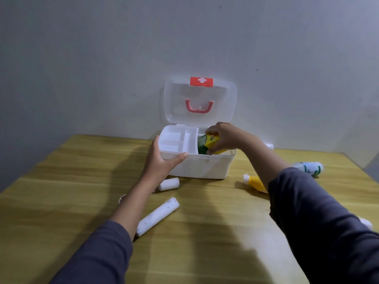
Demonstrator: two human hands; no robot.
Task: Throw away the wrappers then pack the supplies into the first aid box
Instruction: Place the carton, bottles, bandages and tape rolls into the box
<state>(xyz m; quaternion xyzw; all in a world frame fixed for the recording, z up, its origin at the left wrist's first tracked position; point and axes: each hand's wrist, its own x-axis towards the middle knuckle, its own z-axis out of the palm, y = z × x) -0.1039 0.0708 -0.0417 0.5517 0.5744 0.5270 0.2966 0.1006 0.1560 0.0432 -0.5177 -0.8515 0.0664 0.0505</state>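
A white first aid box stands open against the wall, its clear lid upright with a red cross latch. A white divided tray fills the box's left part. My left hand grips the box's front left corner. My right hand holds a green and yellow carton partly inside the right side of the box. On the table lie a short white roll, a long white roll, a yellow bottle and a white bottle with green print.
The wooden table ends at a grey wall behind the box. A small white thing shows past my right sleeve at the right edge. Another small white piece peeks out beside my left forearm.
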